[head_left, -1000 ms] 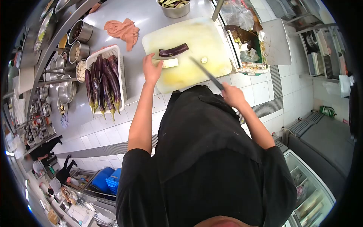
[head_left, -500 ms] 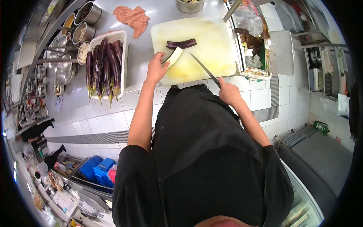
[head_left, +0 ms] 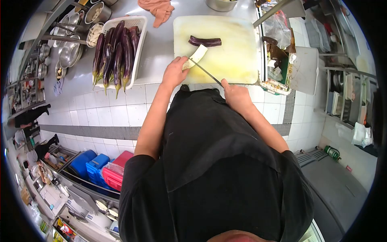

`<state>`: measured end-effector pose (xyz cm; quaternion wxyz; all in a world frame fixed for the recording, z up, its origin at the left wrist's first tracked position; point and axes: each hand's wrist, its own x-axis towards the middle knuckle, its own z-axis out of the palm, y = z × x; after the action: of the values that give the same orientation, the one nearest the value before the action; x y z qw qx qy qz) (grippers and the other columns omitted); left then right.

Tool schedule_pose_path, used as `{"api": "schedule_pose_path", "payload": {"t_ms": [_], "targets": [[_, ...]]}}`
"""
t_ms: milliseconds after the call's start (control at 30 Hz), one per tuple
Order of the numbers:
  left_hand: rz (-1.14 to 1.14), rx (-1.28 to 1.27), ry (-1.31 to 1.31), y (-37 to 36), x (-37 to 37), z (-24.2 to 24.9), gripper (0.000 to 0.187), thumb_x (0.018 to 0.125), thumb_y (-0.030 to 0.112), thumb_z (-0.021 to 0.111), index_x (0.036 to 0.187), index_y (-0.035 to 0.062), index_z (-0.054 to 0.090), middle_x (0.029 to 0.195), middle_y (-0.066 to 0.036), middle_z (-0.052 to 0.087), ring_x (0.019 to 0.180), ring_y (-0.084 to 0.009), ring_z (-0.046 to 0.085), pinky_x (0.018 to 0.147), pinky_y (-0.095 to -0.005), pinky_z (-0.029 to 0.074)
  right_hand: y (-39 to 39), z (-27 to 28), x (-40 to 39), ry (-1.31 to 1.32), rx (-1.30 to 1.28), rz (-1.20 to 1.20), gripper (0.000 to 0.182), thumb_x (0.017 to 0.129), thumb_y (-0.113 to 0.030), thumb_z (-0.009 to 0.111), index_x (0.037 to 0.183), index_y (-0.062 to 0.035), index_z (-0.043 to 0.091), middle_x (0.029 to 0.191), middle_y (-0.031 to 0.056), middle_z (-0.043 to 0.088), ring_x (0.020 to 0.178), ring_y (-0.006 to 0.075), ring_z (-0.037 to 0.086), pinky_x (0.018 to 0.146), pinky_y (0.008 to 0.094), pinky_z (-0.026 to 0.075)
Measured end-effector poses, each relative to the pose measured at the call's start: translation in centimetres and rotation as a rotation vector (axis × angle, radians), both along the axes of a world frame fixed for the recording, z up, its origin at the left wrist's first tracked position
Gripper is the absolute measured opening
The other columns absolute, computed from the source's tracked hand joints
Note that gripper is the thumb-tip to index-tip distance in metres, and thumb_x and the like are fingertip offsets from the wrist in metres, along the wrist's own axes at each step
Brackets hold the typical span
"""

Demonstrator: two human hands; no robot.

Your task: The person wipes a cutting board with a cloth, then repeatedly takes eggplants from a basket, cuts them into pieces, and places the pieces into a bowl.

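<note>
The knife (head_left: 204, 71), gripped in the right hand (head_left: 236, 94), had been brought against the pale eggplant piece (head_left: 196, 56) pinned by the left hand (head_left: 174, 74), so slicing was judged underway.

Pale eggplant half (head_left: 196, 56), cut face up, tilted on the cutting board's near edge, knife (head_left: 205, 71) blade laid against it; purple-skinned half (head_left: 204, 41) lying just beyond

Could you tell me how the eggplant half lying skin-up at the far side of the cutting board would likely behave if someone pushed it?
The eggplant half seems to lie cut face down on the board, so it would probably slide rather than roll. It keeps its long curved shape unsupported, so it is likely fairly stiff. Its glossy skin may be a little slippery to grip.
</note>
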<state>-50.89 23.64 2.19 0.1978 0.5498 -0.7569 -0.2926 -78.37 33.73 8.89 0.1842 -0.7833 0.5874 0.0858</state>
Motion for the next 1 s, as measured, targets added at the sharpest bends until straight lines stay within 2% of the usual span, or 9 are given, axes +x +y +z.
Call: {"api": "schedule_pose_path", "payload": {"t_ms": [167,233,267,367,633,700,733,833,1000], "targets": [[-0.051,-0.013,-0.049,0.2,0.7,-0.6,0.039,0.085,0.008,0.077,0.122,0.0068,0.064,0.117,-0.017,0.067,0.112,-0.0392,0.064,0.094,-0.0456,0.053,-2.3,-5.7,2.1,-0.048,0.029,0.042,0.029,0.093,-0.007,0.055,0.121,-0.0059,0.050,0.083,0.0177,0.074,0.079,0.0380,0.075,0.066,0.0504,0.058],[-0.069,-0.349,-0.147,-0.1,1.7,-0.2,0.034,0.086,0.007,0.076,0.119,0.0077,0.068,0.121,-0.015,0.067,0.117,-0.0368,0.063,0.097,-0.0440,0.053,-4.2,-6.4,2.9,-0.007,0.068,0.051,0.031,0.093,-0.006,0.056,0.123,-0.0075,0.048,0.088,0.0180,0.075,0.083,0.0381,0.075,0.069,0.0501,0.058],[-0.044,-0.394,-0.172,0.3,2.2,-0.1,0.029,0.085,0.003,0.072,0.114,0.0083,0.072,0.123,-0.012,0.067,0.118,-0.0353,0.062,0.099,-0.0433,0.052,-4.5,-6.6,2.7,-0.013,0.071,0.053,0.031,0.093,-0.006,0.056,0.123,-0.0075,0.048,0.088,0.0180,0.075,0.083,0.0381,0.075,0.069,0.0501,0.058],[-0.092,-0.389,-0.148,0.2,3.4,-2.1,0.027,0.083,0.000,0.066,0.107,0.0092,0.073,0.121,-0.009,0.067,0.116,-0.0318,0.062,0.099,-0.0417,0.053,-5.1,-4.4,1.9,-0.003,0.090,0.059,0.035,0.091,-0.005,0.058,0.125,-0.0089,0.048,0.086,0.0167,0.074,0.081,0.0380,0.075,0.069,0.0494,0.058],[-0.052,-0.400,-0.052,0.2,3.2,-3.5,0.027,0.080,-0.004,0.063,0.104,0.0072,0.072,0.116,-0.008,0.069,0.112,-0.0317,0.064,0.094,-0.0407,0.056,-3.2,1.3,2.3,0.025,0.035,0.139,0.032,0.094,-0.004,0.055,0.125,-0.0087,0.048,0.081,0.0159,0.072,0.077,0.0385,0.073,0.066,0.0512,0.056],[-0.043,-0.397,-0.043,0.2,3.1,-3.5,0.029,0.080,-0.005,0.061,0.104,0.0079,0.071,0.115,-0.006,0.068,0.112,-0.0308,0.063,0.093,-0.0409,0.056,-3.8,-3.0,3.0,-0.013,0.039,0.131,0.033,0.093,-0.005,0.056,0.125,-0.0088,0.049,0.083,0.0158,0.073,0.079,0.0379,0.074,0.066,0.0499,0.057],[-0.033,-0.393,-0.031,0.5,3.0,-3.4,0.029,0.081,-0.005,0.061,0.105,0.0077,0.071,0.115,-0.006,0.068,0.111,-0.0307,0.063,0.093,-0.0409,0.056,-3.6,-4.7,3.3,-0.051,0.049,0.117,0.033,0.093,-0.006,0.056,0.125,-0.0089,0.049,0.085,0.0157,0.073,0.080,0.0374,0.075,0.066,0.0485,0.057],[-0.020,-0.376,-0.006,0.4,3.2,-3.2,0.026,0.083,-0.004,0.065,0.106,0.0070,0.071,0.116,-0.008,0.067,0.111,-0.0314,0.063,0.094,-0.0413,0.056,-4.7,-4.5,4.4,-0.025,0.109,0.112,0.033,0.092,-0.006,0.057,0.124,-0.0093,0.048,0.087,0.0169,0.074,0.081,0.0376,0.075,0.066,0.0483,0.058],[0.022,-0.428,0.099,0.5,0.8,-1.1,0.026,0.082,0.003,0.075,0.108,0.0047,0.069,0.115,-0.014,0.068,0.109,-0.0366,0.063,0.097,-0.0440,0.052,-2.4,0.3,0.1,0.018,0.070,0.015,0.032,0.091,-0.006,0.059,0.121,-0.0082,0.048,0.084,0.0159,0.074,0.079,0.0373,0.075,0.066,0.0484,0.057]]}}
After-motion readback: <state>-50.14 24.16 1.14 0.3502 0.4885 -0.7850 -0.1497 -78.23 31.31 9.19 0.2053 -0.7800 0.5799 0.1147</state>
